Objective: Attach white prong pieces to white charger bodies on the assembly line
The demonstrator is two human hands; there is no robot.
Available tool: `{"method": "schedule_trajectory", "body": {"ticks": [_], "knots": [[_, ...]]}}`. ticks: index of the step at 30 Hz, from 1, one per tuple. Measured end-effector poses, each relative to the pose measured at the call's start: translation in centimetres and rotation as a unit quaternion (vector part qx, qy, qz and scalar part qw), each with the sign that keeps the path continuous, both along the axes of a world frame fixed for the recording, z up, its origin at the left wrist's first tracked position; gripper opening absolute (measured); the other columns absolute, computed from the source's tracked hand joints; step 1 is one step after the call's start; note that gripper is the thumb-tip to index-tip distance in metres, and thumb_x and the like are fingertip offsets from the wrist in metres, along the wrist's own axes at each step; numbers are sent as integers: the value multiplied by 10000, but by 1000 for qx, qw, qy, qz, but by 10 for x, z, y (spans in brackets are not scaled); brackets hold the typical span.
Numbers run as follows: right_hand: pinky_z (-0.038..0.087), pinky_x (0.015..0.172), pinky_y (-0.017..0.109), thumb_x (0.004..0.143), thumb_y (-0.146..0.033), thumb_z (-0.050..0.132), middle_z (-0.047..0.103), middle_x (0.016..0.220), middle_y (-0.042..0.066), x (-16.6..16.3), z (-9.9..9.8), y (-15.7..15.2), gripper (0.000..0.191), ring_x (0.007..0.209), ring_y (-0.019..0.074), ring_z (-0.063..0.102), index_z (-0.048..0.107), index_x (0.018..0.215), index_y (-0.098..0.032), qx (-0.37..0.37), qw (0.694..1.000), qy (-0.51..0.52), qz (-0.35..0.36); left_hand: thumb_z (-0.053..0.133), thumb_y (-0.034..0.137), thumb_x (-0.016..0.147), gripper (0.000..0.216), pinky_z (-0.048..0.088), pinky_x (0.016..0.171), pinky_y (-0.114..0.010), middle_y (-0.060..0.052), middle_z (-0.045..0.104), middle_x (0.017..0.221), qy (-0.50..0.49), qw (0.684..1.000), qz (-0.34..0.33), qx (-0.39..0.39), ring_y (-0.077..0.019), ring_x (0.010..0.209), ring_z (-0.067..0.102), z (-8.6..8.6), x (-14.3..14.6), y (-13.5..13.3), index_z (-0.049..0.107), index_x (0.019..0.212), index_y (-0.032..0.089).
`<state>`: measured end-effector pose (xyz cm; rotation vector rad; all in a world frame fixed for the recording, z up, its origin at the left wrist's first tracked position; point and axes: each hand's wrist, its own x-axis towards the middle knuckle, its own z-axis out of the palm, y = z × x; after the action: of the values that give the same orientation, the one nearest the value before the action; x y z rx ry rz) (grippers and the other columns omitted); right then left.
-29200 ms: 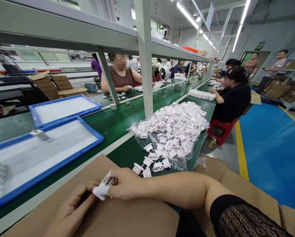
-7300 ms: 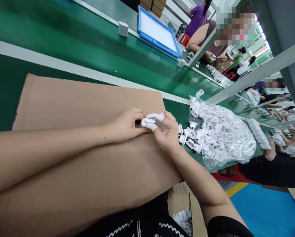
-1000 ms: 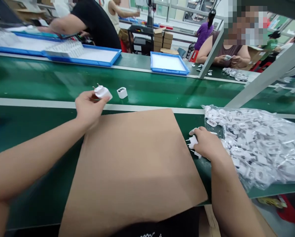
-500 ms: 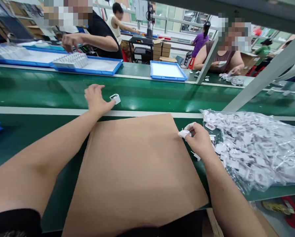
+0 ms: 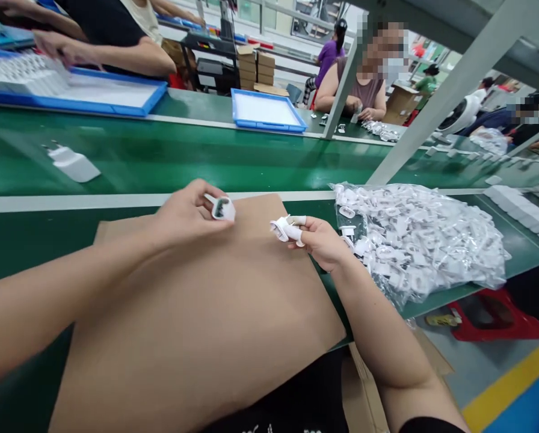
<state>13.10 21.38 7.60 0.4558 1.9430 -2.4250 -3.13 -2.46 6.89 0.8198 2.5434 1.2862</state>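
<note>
My left hand is closed around a white charger housing, whose open end faces right and shows a dark green part inside. Between the fingertips of my right hand is a small white plug cover with pins; white finger cots wrap some of those fingertips. The two pieces are apart, above a brown cardboard sheet. Near my right wrist lies a clear plastic bag full of white plug covers. A white two-pin charger rests on the green belt to the left.
Past the belt stand blue-rimmed trays, one with a white base. A slanted grey post crosses at right. White chargers line up at far right. Co-workers sit opposite, one with hands over a tray of white pieces.
My left hand has picked the charger housing off the belt and brought it over the cardboard. The view has swung right. The two-pin charger has come into view on the belt.
</note>
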Motion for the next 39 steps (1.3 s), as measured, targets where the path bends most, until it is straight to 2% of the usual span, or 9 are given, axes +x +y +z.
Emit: {"method": "schedule_trajectory", "body": {"ticks": [3,7,9,12,14,18,23,26,39], "knots": [[480,670,237,614,-311,875,768,959,38,2,1,-1,333,808,136,679,777,916,-209,-16,1000,-6,3,891,483,605,553,519,635,-324,-8,700,829,-66,996,-34,54,-194,705,650,-13,53,22,545,957,234],[449,665,231,602,-294,883,744,901,9,1,-3,-1,310,769,111,640,736,858,-199,8,1000,14,-8,888,591,601,577,470,577,-343,-4,657,780,-58,998,-26,-18,-217,689,628,-33,82,39,529,889,244],[469,689,251,579,-276,894,734,869,12,0,-6,-3,347,772,123,636,724,868,-190,37,999,24,-25,901,635,560,675,475,601,-353,-16,655,834,-29,999,-25,-34,-232,738,628,-39,83,39,568,996,242],[516,756,297,561,-253,903,742,898,31,-1,-10,-6,391,817,154,649,721,901,-188,85,993,57,-52,906,607,580,942,531,733,-382,-80,658,1179,10,996,-92,8,-237,882,632,-44,76,31,518,1369,268],[534,781,323,600,-277,890,749,942,44,-1,-12,-8,367,842,169,654,725,918,-197,115,990,73,-47,836,528,719,843,535,811,-382,-80,636,1285,32,985,-162,47,-229,945,622,-47,70,26,499,1458,300],[552,793,348,728,-318,828,750,982,52,3,-13,-12,275,845,177,656,741,965,-210,193,978,73,-12,752,508,831,400,510,779,-360,-41,683,931,35,978,-192,71,-224,866,606,-53,63,23,715,1133,249],[545,858,348,896,-255,695,748,1064,45,13,-9,-16,193,938,185,668,741,1082,-241,393,907,148,-15,809,615,760,516,504,787,-363,-35,705,969,7,979,-186,82,-236,885,610,-53,65,27,721,1125,261],[534,904,370,933,-175,616,741,1080,50,17,-5,-18,242,996,203,651,726,1135,-250,480,857,181,47,745,585,833,381,499,834,-371,-25,737,939,17,976,-195,98,-245,899,628,-50,67,27,754,1072,287],[502,946,393,908,-96,577,725,1037,42,17,-5,-20,317,1034,237,628,718,1129,-274,587,784,188,67,725,535,793,274,516,852,-398,-11,778,935,-29,981,-165,101,-283,947,672,-47,71,30,808,982,355]]}}
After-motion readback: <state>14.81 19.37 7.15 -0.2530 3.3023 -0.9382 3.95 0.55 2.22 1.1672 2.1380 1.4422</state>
